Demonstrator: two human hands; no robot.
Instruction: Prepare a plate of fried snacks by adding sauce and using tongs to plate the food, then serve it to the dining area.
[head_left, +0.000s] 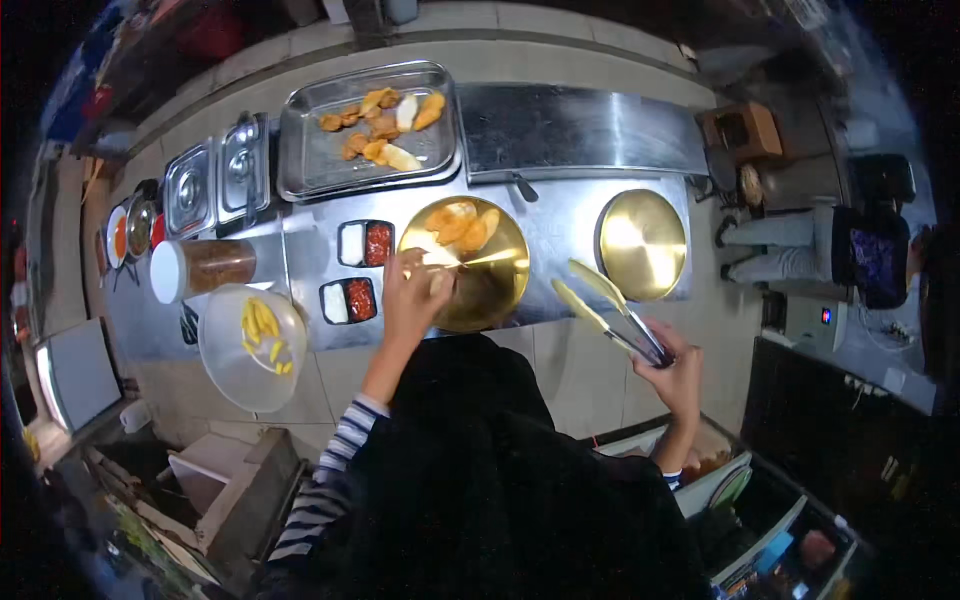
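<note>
My left hand (416, 292) is over the left rim of a gold metal plate (487, 300); its fingers are curled, and whether they pinch something cannot be told. Golden fried pieces (461, 225) lie at the far side of that plate. My right hand (671, 364) grips metal tongs (626, 319) with yellowish tips, spread apart and pointing away from me, with nothing between them. The tips are close to a second gold plate (643, 244), which bears no food. Left of my left hand, two black two-part sauce dishes (366, 243) hold white and red sauce.
A steel tray (300, 161) of fried pieces stands at the back, beside a long steel box (577, 131). At the left are lidded steel pans (189, 187), a white-lidded jar (217, 268) and a translucent bowl (225, 367) with yellow pieces. A person (825, 244) is at the far right.
</note>
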